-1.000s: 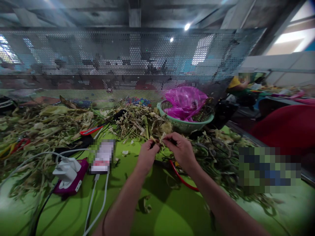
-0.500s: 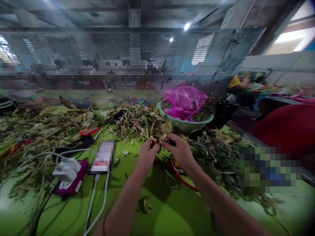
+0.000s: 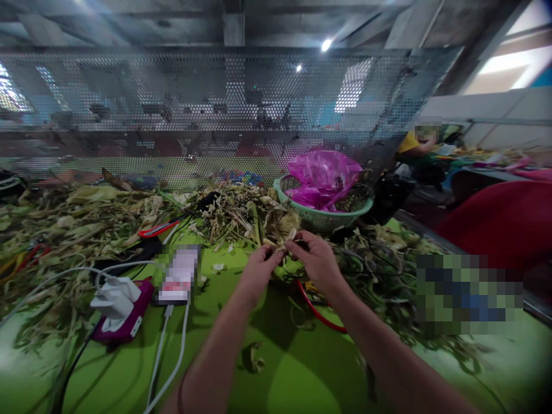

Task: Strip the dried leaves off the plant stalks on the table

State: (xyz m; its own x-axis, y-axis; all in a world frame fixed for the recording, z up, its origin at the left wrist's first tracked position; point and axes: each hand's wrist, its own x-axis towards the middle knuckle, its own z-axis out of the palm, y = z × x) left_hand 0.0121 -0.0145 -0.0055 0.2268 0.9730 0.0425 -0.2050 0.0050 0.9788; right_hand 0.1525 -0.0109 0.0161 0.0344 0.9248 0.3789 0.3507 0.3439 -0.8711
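Note:
My left hand (image 3: 259,270) and my right hand (image 3: 317,259) meet above the green table (image 3: 288,356), fingertips almost touching. Both are closed in a pinch on a pale dried plant piece (image 3: 290,237), its lower part hidden by my fingers. Just beyond them lies a heap of dried plant scraps (image 3: 233,215). Under my right wrist, a red curved handle or ring (image 3: 317,310) shows in part. A small curled scrap (image 3: 256,357) rests on the table between my forearms.
A light-green basket (image 3: 308,217) holds a purple plastic bag (image 3: 323,178). To the left are a phone (image 3: 179,276), a purple power strip (image 3: 123,322) with white plugs, cables, and a red cutter knife (image 3: 158,228). Greenish stalks (image 3: 379,287) lie right. A perforated metal screen (image 3: 194,115) stands behind.
Both hands stay nearly in place, with the fingers shifting slightly around the plant piece. More of its pale strands now show above the fingertips. The view has moved a little.

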